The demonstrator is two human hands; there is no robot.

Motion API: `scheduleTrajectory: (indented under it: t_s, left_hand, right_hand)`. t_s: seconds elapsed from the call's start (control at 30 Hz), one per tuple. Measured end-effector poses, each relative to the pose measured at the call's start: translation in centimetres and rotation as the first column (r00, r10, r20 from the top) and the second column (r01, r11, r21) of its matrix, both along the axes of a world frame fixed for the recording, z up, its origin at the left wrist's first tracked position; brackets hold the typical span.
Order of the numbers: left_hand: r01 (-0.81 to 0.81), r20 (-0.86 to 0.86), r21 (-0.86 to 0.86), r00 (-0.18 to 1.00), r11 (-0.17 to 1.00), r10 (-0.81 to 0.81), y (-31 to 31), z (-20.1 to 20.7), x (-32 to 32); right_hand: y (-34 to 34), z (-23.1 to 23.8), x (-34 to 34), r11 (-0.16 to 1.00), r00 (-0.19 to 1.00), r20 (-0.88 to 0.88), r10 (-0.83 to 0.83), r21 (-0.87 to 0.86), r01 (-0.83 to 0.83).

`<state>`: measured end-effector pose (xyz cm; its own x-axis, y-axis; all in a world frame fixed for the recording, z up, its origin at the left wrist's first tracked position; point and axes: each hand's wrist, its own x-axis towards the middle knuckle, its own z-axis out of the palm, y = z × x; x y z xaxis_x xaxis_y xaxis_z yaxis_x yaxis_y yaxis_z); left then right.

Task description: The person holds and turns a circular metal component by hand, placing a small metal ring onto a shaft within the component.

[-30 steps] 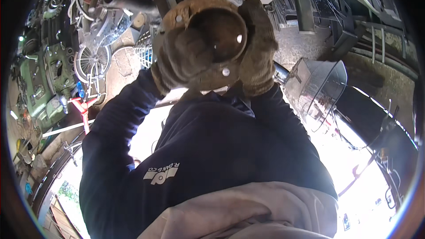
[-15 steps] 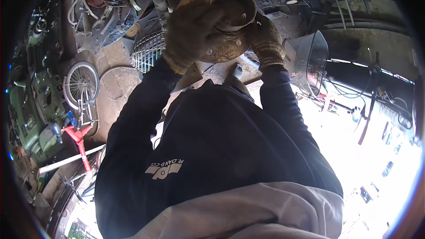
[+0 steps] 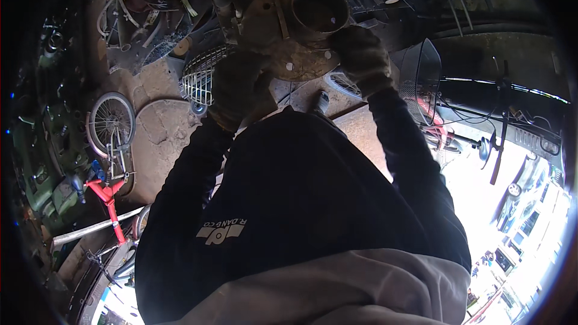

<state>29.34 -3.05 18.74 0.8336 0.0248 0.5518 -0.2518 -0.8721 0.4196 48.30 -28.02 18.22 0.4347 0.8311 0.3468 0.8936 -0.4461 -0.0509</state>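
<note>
A round rusty metal plate [image 3: 298,63] with bolt holes is held up in front of me at the top of the view. A short, wide pipe collar [image 3: 321,9] stands on its right part, and a narrow raised strip runs beside it. My right hand [image 3: 364,60], in a knit work glove, grips the right edge just below the collar. My left hand [image 3: 238,87], also gloved, is at the plate's lower left edge. Deep shadow hides its fingers, so I cannot tell whether it grips the plate.
A wire basket [image 3: 198,78] stands beyond my left hand. Further left are a bicycle wheel [image 3: 112,125] and a red bicycle frame [image 3: 110,201]. To the right is a mesh bicycle basket [image 3: 419,78]. Scrap pipes and cables [image 3: 141,15] are heaped at the far left.
My left hand has come off the plate's face and moved down toward me to its lower left edge, uncovering the strip and collar side. My right hand stays at the right edge.
</note>
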Motion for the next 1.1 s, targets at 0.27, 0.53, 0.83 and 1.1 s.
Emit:
scheduleTrajectory:
  t_s: [0.27, 0.53, 0.83, 1.1]
  left_hand:
    - [0.048, -0.065, 0.02, 0.997, 0.999, -0.047, -3.1, 0.9, 1.6]
    - [0.014, -0.545, 0.372, 0.812, 0.928, 0.207, -7.2, 0.8, 8.8]
    - [0.065, -0.329, 0.451, 0.939, 0.89, 0.098, -10.0, 0.5, 6.0]
    - [0.025, -0.289, 0.32, 0.955, 0.947, 0.072, -7.8, 4.8, 1.3]
  right_hand:
    - [0.2, 0.8, 3.7, 0.964, 0.965, -0.021, 0.263, 0.042, -0.262]
    - [-1.2, -1.2, 5.4, 0.942, 0.923, -0.189, 0.334, 0.093, -0.322]
    - [-2.0, -2.3, 1.0, 0.753, 0.731, -0.682, -0.025, 0.468, 0.462]
    - [-0.5, 1.9, -4.8, 0.872, -0.243, -0.936, 0.256, 0.115, 0.475]
